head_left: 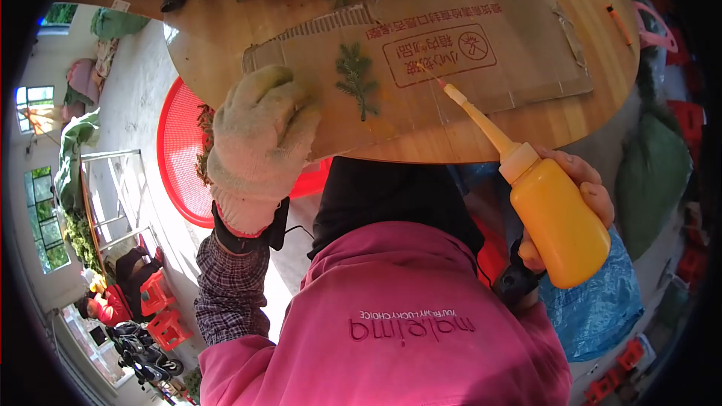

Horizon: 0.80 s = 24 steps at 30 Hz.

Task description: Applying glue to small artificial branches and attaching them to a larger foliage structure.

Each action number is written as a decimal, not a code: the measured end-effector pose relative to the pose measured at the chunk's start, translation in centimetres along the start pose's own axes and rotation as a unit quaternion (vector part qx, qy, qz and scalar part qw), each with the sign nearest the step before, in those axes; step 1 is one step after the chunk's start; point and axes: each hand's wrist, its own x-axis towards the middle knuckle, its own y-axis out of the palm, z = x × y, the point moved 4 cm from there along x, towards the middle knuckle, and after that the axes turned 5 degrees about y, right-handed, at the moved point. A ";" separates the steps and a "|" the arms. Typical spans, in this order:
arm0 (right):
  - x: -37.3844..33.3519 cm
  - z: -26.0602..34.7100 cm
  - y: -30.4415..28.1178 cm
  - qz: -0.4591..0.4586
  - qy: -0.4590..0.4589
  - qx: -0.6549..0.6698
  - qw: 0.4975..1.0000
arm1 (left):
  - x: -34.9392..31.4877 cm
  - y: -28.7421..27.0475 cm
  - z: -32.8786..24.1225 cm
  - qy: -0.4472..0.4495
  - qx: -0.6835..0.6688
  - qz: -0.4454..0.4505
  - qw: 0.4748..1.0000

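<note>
Sprig [356,79] on cardboard [530,41], just right of left hand [263,135], the nearer one; long axis roughly fore-aft. Left fingers curled in glove; can't tell if gripping. Right hand [583,184] wrapped round bottle [560,218].

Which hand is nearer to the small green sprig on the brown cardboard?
Left. The white-gloved left hand is just left of the sprig; the right hand, holding a yellow squeeze bottle, is farther right.
</note>
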 end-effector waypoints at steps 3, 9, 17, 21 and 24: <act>0.1 0.1 -0.1 0.002 0.001 -0.013 1.000 | 1.1 -1.3 -1.8 0.132 0.009 -0.140 0.981; 0.4 0.4 -0.4 0.035 0.023 -0.038 0.998 | 2.8 0.5 -2.6 0.217 -0.053 -0.073 0.972; 0.3 0.0 -0.2 0.071 0.010 -0.033 0.997 | 1.3 2.5 -2.6 0.144 -0.044 -0.016 0.988; 0.3 -0.1 0.9 -0.017 0.020 -0.014 1.000 | 1.4 3.2 -3.1 0.089 -0.038 -0.051 0.994; 0.4 -0.1 1.4 -0.025 0.031 -0.014 0.999 | 1.5 3.3 -3.4 0.036 -0.049 -0.084 0.995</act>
